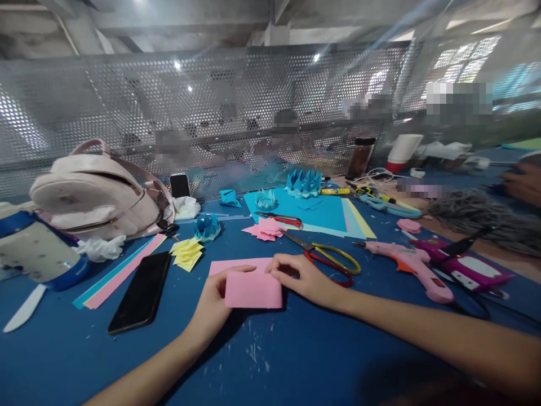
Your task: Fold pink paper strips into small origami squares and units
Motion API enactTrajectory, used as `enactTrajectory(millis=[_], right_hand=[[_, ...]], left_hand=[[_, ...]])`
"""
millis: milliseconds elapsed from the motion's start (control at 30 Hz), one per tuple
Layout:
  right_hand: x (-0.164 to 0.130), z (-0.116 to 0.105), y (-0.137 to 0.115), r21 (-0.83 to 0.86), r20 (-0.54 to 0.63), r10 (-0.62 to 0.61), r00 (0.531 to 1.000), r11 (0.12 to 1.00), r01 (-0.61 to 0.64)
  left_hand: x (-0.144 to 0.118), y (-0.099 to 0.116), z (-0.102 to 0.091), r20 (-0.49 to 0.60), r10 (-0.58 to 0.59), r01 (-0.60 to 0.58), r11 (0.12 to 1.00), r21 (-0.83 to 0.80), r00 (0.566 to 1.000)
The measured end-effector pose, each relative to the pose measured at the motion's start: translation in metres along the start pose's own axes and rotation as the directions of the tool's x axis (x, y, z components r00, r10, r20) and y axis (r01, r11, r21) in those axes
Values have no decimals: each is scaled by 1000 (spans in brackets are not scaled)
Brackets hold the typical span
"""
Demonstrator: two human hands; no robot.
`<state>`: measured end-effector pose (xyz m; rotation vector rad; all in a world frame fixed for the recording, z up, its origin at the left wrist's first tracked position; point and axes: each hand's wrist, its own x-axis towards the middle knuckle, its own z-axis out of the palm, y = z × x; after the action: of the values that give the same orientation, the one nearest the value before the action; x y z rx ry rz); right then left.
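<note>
— Where is the folded rectangle of pink paper (252, 288)?

— Flat on the blue worktop (296, 355), its long axis running left to right, the folded flap lying toward the person.

— And the hands?

— The left hand (213, 300) pinches the paper's left edge with thumb on top; the right hand (305, 277) presses fingertips on its upper right corner.

— Anything close by?

— Yellow-and-red-handled scissors (327, 256) just beyond the right hand, a black slab phone (141, 292) to the left.

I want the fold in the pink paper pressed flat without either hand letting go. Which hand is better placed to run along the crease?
Probably the right hand. Its fingertips already rest on the pink paper's top folded edge, while the left hand grips the left side, steadying it on the blue table.
</note>
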<state>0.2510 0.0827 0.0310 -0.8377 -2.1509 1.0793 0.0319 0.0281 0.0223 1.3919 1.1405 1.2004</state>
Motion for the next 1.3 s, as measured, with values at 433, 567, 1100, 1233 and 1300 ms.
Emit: enactTrajectory(millis=[433, 567, 1100, 1233, 1300], right_hand=[[4, -10, 6, -11, -66, 12, 998, 1000, -13], [2, -6, 4, 89, -65, 38, 997, 995, -32], [2, 1, 6, 286, -42, 168, 985, 947, -149], [3, 2, 10, 286, -50, 167, 985, 947, -146], [3, 2, 11, 286, -58, 168, 984, 947, -145]], left_hand=[[1, -3, 2, -41, -87, 86, 996, -24, 995], [3, -1, 3, -78, -117, 119, 993, 15, 990], [4, -2, 4, -146, -181, 168, 981, -97, 973], [3, -3, 3, -151, -181, 166, 981, -103, 972], [3, -2, 3, -149, -183, 168, 980, -106, 972]])
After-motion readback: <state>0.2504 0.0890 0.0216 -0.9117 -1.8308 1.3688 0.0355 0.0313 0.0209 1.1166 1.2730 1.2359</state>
